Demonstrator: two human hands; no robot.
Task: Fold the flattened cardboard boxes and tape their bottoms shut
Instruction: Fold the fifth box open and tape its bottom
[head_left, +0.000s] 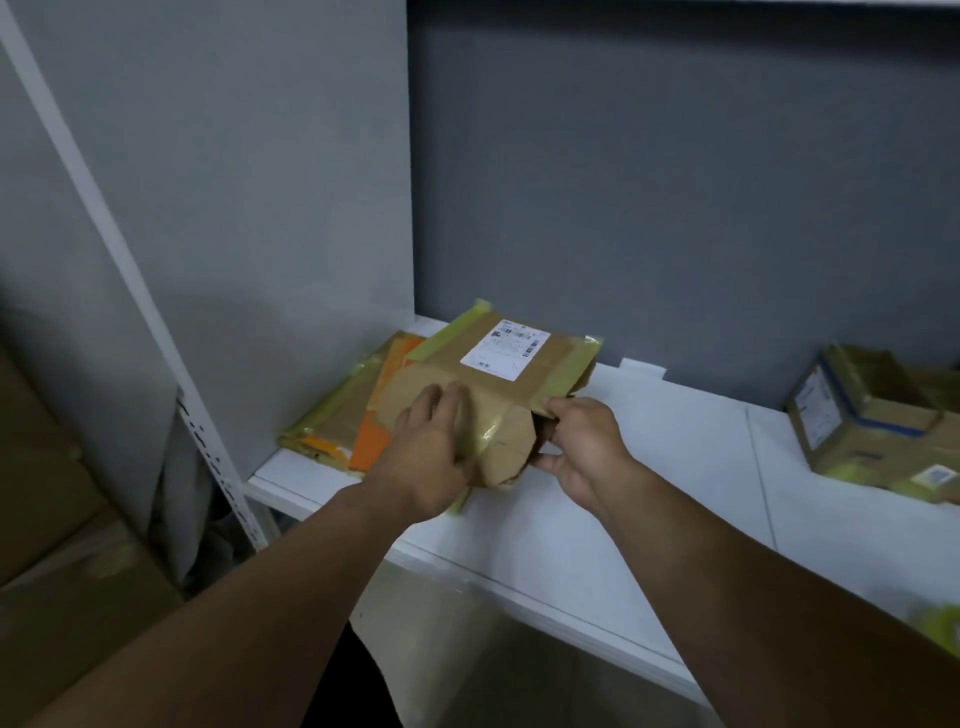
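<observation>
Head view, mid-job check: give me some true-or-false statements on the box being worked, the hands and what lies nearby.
1. The left hand holds a tape roll. False: it rests on the near flap of the labelled box, and no tape roll shows.
2. The right hand pinches that box's right edge. True.
3. The white label faces down. False: it faces up, on top.
4. Flattened cardboard lies left of the labelled box, partly under it. True.
5. The box at the right edge is flattened. False: it stands folded up.
</observation>
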